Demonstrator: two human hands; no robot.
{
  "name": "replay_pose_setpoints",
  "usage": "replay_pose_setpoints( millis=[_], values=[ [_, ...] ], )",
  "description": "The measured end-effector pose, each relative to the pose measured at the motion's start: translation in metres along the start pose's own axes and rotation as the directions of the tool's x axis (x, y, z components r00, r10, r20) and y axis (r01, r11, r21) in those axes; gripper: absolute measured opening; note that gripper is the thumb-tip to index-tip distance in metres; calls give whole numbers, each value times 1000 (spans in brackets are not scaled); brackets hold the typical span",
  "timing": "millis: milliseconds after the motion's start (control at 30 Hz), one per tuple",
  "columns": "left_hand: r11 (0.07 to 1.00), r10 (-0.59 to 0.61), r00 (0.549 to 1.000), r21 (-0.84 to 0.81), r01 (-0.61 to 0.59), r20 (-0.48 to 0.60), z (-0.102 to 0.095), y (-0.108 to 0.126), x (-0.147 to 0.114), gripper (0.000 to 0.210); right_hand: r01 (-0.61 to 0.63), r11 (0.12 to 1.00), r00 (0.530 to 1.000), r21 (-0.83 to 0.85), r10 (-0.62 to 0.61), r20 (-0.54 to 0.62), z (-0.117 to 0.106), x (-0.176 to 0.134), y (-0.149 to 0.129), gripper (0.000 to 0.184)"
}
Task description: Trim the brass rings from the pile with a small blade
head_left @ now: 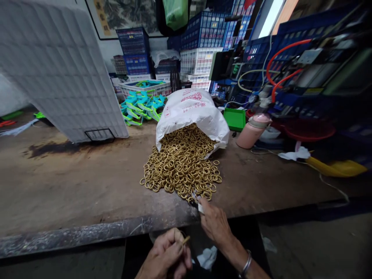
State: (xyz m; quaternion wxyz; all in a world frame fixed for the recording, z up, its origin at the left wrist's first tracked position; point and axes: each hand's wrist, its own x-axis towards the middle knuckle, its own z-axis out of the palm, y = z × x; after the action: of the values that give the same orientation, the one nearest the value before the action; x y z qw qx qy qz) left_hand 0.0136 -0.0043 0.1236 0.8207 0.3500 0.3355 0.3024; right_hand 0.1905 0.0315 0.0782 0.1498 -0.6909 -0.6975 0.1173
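A heap of gold-coloured rings (180,166) spills from the mouth of a white woven sack (193,108) onto the wooden table (87,193). Below the table's front edge, my left hand (168,254) pinches one gold-coloured ring (186,240) between thumb and fingers. My right hand (215,223) is at the near edge of the heap, its fingers closed around a small tool (193,202) with a dark part and a silvery end. The tool's tip lies against the nearest rings, and its exact kind is hard to make out.
A grey-white ribbed panel (66,69) stands at the left. Turquoise and green plastic parts (142,104) are piled behind the heap. To the right are a pink bottle (252,131), a green tray (234,119) and a machine with orange hoses (276,58). Blue crates (135,48) are stacked behind.
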Motion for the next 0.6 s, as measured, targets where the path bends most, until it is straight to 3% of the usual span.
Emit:
replay_pose_setpoints(
  millis=[167,367,500,600],
  values=[
    [991,30,1000,-134,-29,5,-4,6,11,33,-13,999,995,-40,9,-101,8,8,0,18],
    [933,45,975,-357,38,219,-1,14,17,19,-81,984,996,-156,76,-40,10,11,-12,27],
    [923,2,993,-382,45,121,14,22,7,26,-49,979,997,-196,37,-63,18,8,-9,34],
    [959,-8,994,-279,39,111,27,39,-2,27,-47,969,991,-244,14,-134,27,4,-7,41]
  ],
)
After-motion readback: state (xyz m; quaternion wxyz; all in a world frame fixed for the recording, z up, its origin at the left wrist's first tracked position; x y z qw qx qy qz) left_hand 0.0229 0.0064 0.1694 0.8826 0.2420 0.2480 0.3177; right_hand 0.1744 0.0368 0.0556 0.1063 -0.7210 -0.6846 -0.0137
